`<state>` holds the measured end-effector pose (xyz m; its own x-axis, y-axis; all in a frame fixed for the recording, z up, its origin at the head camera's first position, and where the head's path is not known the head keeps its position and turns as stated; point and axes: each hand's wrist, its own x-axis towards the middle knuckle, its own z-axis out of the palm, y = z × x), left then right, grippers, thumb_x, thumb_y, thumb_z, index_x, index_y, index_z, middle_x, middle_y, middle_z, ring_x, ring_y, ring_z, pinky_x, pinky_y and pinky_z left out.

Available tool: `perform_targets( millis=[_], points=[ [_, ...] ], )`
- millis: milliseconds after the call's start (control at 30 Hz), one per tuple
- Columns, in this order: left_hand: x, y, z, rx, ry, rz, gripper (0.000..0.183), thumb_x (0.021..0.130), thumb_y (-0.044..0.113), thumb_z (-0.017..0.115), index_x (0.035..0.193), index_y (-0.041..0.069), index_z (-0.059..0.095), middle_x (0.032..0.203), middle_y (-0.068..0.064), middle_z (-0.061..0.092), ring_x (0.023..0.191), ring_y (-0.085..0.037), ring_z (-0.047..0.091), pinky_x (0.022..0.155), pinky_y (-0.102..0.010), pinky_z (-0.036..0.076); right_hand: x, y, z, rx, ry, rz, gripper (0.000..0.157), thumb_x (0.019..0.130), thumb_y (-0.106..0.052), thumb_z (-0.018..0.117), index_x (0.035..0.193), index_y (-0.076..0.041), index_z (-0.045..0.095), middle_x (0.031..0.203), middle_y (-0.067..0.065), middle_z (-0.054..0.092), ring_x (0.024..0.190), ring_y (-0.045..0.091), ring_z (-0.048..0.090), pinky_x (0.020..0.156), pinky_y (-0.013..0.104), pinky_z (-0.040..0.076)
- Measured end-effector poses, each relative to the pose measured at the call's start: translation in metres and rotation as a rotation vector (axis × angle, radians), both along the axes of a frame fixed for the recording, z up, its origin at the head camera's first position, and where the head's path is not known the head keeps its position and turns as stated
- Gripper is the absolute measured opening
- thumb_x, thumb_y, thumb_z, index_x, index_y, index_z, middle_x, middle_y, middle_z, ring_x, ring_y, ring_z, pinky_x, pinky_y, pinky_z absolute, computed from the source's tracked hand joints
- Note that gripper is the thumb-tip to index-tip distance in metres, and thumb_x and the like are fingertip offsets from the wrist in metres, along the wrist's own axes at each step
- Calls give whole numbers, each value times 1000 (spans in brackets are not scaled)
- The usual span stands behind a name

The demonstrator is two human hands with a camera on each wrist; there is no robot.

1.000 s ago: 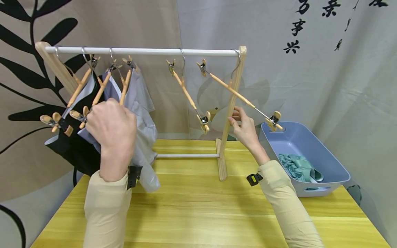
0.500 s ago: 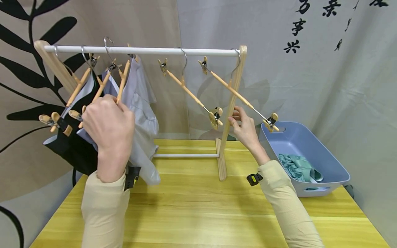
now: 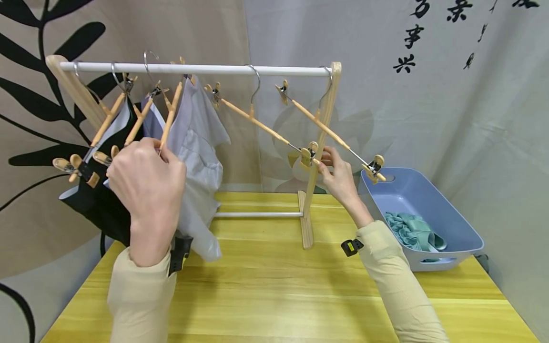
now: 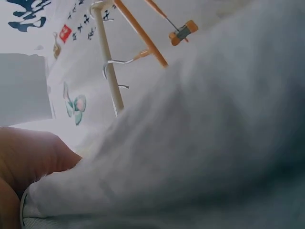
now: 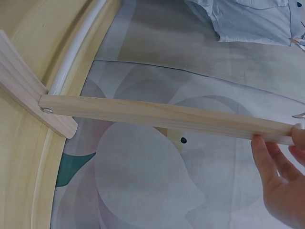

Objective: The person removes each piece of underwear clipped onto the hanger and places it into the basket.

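Note:
My left hand [image 3: 146,190] grips the near end of a wooden clip hanger [image 3: 171,114] bearing a light grey-blue garment [image 3: 199,143]. The hook [image 3: 150,56] of that hanger stands above the white rail [image 3: 206,69]. Cloth fills most of the left wrist view, and a little of the hand shows at its lower left. At the right, my right hand [image 3: 336,176] pinches the rack's wooden upright post [image 5: 171,114] between thumb and fingers. A bare clip hanger [image 3: 257,123] hangs slanted, one clip close to my right thumb. Another bare hanger [image 3: 328,128] hangs at the rail's right end.
Left of my left hand, dark clothing [image 3: 109,200] hangs on other clip hangers. A blue plastic basket [image 3: 459,224] stands at the right, with crumpled teal cloth [image 3: 416,233] inside. The rack's foot [image 3: 306,228] sits on the wooden table [image 3: 274,290]. Printed curtains stand behind.
The held hanger's hook has risen from the rail to above it. My left hand has shifted slightly left. The middle bare hanger has swung, its near clip toward my right hand, which stays put.

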<state>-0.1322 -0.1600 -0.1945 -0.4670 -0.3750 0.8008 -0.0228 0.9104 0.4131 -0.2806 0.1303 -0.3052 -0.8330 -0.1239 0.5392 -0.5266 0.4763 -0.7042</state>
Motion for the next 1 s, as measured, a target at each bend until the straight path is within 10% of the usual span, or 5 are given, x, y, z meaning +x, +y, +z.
perform_targets(
  millis=[1000],
  points=[
    [15,0,-43,-77,-11,-127,21,84,1,51,77,-9,68,64,-24,61,58,-43,55,50,-50,40,2,1,1,24,23,-21,37,94,-10,57,130,-5,49,113,22,65,104,36,66,82,45,56]
  ],
)
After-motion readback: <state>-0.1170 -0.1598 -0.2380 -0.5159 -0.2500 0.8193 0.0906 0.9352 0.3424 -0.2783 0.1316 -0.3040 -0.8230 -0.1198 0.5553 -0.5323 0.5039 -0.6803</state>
